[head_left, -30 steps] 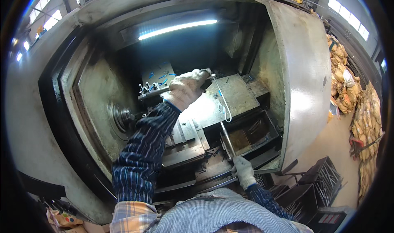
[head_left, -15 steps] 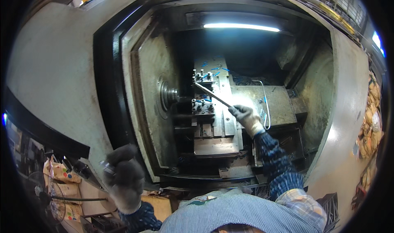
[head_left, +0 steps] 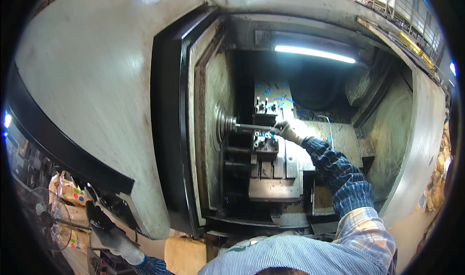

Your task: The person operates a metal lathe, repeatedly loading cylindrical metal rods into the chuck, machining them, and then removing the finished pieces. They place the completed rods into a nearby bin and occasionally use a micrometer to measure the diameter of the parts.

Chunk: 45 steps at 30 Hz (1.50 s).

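Grip of the right hand (head_left: 289, 129) is closed round a metal rod (head_left: 254, 127), its far end at the chuck (head_left: 224, 125) inside the lathe (head_left: 387, 144). Keep the rod level and clear of the tool block (head_left: 265, 144). Left hand (head_left: 109, 231) — low beside the machine — clasps something dark.

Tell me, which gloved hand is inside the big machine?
The right hand, holding the metal rod at the chuck. The left hand stays outside, low by the fan.

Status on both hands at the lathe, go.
Right hand gripping metal rod, far end at the chuck. Left hand low outside the machine, closed on something dark. Tool block just below rod.
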Tool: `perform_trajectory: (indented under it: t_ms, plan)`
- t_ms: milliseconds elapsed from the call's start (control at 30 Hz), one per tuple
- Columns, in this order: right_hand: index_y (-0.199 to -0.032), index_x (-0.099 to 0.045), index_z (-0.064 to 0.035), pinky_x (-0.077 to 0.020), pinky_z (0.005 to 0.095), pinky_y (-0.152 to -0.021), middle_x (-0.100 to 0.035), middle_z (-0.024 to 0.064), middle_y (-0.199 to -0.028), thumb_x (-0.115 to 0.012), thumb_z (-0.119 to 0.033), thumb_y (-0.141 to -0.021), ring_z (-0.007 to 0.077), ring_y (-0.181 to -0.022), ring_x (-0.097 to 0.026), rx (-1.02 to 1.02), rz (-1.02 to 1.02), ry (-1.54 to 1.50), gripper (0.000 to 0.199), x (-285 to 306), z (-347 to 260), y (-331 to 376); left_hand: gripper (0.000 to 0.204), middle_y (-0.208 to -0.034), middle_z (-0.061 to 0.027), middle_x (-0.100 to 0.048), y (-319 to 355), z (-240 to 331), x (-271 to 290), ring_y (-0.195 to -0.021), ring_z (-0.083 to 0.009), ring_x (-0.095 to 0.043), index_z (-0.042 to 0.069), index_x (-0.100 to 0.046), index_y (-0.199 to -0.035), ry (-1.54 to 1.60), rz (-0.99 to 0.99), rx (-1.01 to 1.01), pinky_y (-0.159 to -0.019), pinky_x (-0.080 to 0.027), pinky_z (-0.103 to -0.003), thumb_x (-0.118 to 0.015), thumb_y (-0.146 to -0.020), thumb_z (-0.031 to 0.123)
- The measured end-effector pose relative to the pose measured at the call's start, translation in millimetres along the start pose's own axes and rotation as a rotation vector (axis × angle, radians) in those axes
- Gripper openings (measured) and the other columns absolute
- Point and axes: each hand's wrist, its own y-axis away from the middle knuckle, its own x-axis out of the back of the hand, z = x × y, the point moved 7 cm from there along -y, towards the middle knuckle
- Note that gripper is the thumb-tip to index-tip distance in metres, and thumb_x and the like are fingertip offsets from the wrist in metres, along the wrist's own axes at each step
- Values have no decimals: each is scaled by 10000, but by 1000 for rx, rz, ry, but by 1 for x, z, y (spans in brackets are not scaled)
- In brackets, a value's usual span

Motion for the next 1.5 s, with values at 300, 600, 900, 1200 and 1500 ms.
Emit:
perform_trajectory:
  t_ms: [300, 600, 900, 1200, 1500]
  plan:
    - [-1235, -736, -301, -435, 415, -1088, -732, 23, -1201, -651, -548, -940, 258, -1161, -639, -76, -244, 42, 395, -2, -40, -20, 514, -1397, -160, -568, 0, -20, -32, -1132, -232, -593, 29, -392, -1523, 824, -27, 308, -992, -481, -343, -341, -1105, 323]
    - [-1114, -754, -183, -556, 372, -831, -750, 55, -977, -620, -490, -958, 225, -909, -710, -134, -387, 356, 369, 13, 9, -11, 606, -1601, -236, -346, 21, 67, -32, -1468, -394, -336, -88, -344, -1524, 727, 5, 252, -1232, -242, -501, -490, -1037, 241]
    - [-1217, -723, -105, -554, 408, -870, -738, 111, -1040, -628, -579, -928, 233, -990, -695, -126, -370, 108, 564, -21, -53, -52, 615, -1606, -231, -339, 29, 60, -34, -1477, -389, -320, -92, -322, -1532, 655, -7, 242, -1238, -228, -499, -490, -1039, 235]
    - [-1434, -502, -122, -572, 466, -801, -724, 177, -1033, -790, -399, -770, 368, -958, -711, 141, -282, 207, 775, -47, -150, -43, 607, -1585, -218, -379, 34, 7, -15, -1449, -364, -377, -97, -313, -1535, 440, -8, 130, -1225, -271, -486, -488, -1051, 226]
    - [-1485, -457, -175, -578, 475, -744, -723, 173, -993, -752, -299, -769, 367, -921, -714, 87, -327, 255, 784, -45, -157, -40, 378, -1284, -234, -651, 15, 43, -35, -1141, -347, -650, -110, -558, -1356, 516, -33, 176, -968, -546, -415, -498, -1065, 124]
